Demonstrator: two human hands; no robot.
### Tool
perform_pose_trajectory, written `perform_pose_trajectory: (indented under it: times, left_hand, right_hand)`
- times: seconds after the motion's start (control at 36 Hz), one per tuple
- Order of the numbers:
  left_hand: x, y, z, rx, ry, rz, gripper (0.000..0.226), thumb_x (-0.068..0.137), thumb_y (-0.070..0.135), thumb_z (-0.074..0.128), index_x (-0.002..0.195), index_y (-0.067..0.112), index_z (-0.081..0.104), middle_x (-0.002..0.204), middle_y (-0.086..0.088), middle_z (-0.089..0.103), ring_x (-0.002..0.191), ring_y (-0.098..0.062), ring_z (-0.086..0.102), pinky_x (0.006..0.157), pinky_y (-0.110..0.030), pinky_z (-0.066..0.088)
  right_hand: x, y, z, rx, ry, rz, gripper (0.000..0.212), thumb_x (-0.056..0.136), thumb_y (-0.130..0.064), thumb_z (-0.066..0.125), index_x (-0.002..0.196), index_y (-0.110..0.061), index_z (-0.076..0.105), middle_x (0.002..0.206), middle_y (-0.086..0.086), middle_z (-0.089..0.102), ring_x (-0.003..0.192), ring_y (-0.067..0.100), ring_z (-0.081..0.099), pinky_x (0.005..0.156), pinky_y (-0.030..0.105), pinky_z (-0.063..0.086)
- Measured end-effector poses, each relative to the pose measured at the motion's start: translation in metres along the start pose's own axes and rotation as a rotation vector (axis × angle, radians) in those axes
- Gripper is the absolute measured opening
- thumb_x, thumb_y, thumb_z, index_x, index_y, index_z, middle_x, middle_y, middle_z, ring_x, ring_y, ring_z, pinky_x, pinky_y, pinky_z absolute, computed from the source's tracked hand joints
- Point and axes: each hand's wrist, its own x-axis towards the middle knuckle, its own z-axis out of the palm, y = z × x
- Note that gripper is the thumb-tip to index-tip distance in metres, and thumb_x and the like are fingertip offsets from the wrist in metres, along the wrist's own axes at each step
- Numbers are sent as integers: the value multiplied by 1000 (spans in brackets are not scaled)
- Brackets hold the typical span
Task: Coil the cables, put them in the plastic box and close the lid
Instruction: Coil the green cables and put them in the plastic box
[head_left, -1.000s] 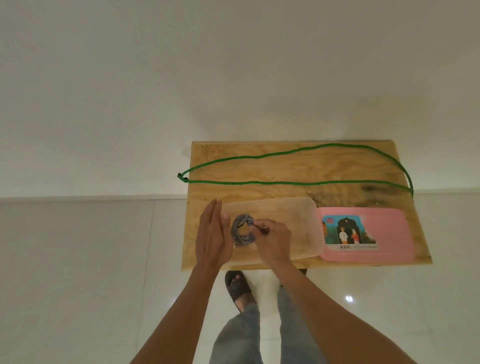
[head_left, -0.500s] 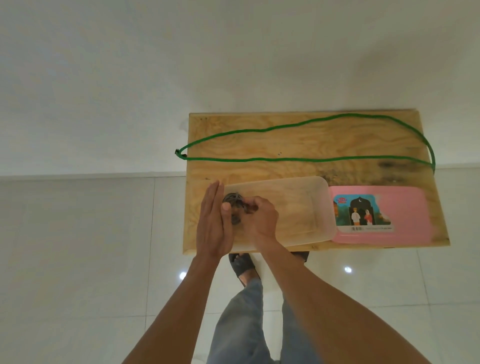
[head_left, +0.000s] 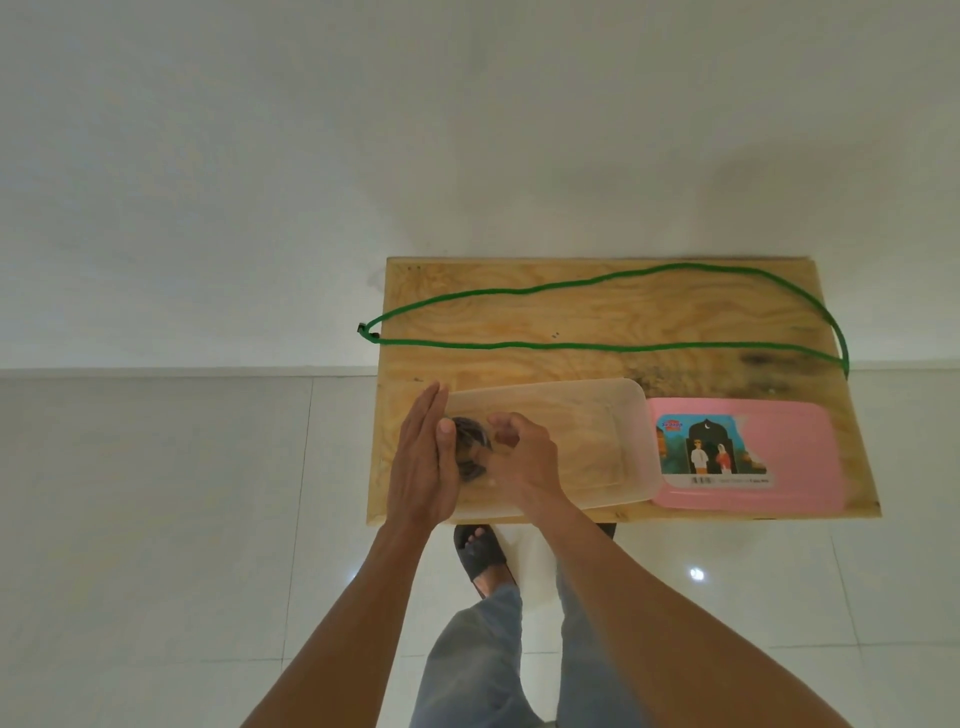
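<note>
Two hands meet over the left end of the translucent plastic box (head_left: 582, 441), where a small coil of dark grey cable (head_left: 470, 449) sits between them, apparently just inside the box wall. The left hand (head_left: 423, 467) stands edge-on with straight fingers against the box end, thumb touching the coil; the right hand (head_left: 522, 454) has curled fingers beside the coil, though whether they pinch it cannot be told. Probable risks: the coil may spring loose once released, since nothing visibly binds it, and the light box may slide on the tabletop (head_left: 519, 312) if pushed. The green cable (head_left: 597, 345) lies uncoiled in a long loop across the far tabletop, one end overhanging the left edge, from which it could slip. The pink lid (head_left: 789, 457) lies just beside the box, at its right. The plywood tabletop stands against a plain white wall on a glossy white-tiled floor.
</note>
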Motion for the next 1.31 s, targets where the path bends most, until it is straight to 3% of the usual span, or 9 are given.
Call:
perform_pose_trajectory:
  times: [0.14,0.28,0.47,0.67,0.78,0.92,1.03,1.14,1.31]
  left_hand:
    - [2,1,-5,0,-20,-9,67,102,57,17,151,18,41,159,1,37,147,-16,32,119,-47,33]
    - [3,8,-14,25,-31,-17,63,103,53,19,150,18,42,158,1,38,147,-12,33,120,-39,31]
    - [21,37,-37,83,1,-11,63,103,51,24,146,13,49,153,-7,48,143,-21,40,117,-39,33]
    - [65,64,-41,218,-6,39,40,103,29,50,138,12,55,142,-10,57,133,-27,49,108,-39,40]
    - [92,81,-25,250,-59,53,39,100,24,55,136,9,57,139,-12,58,133,-30,49,108,-43,42]
    - [121,92,1,343,-146,19,42,99,24,56,138,9,56,143,-13,56,137,-31,46,111,-42,38]
    - [144,95,19,440,-210,-32,43,99,26,56,140,12,54,145,-12,55,138,-31,44,111,-46,38]
    - [175,97,35,563,-252,-46,43,99,19,54,141,9,53,146,-11,53,136,-33,43,108,-47,40]
    - [216,91,60,759,-356,-120,49,99,19,54,147,18,44,151,-7,47,138,-31,40,105,-50,42]
  right_hand:
    - [0,-3,-3,58,-6,37,41,80,-25,81,118,-19,66,122,0,64,100,9,62,84,17,46]
    - [-8,-13,-15,75,-5,43,41,84,-32,76,121,-19,67,118,-3,66,101,9,62,89,21,47]
    - [-14,-49,-48,55,78,-47,23,90,-21,67,112,-17,69,101,-5,65,88,8,58,78,18,40]
    - [3,-75,-94,59,135,-112,18,91,-15,61,106,-16,71,94,-3,64,90,20,65,80,34,55]
    - [26,-79,-126,-25,190,-126,18,90,-13,64,106,-11,72,88,-6,61,86,11,59,77,18,39]
    - [68,-67,-156,-149,169,-79,19,90,-15,64,108,-12,71,97,-2,62,99,17,63,84,18,41]
    - [104,-56,-178,-257,112,-41,24,90,-17,65,113,-11,68,114,6,67,110,22,63,91,19,37]
    - [144,-53,-201,-330,85,-28,34,94,-18,60,127,-11,61,133,6,60,124,22,56,101,22,35]
    - [205,-47,-231,-454,75,-3,55,92,-8,53,146,-12,42,149,13,42,135,30,44,108,36,38]
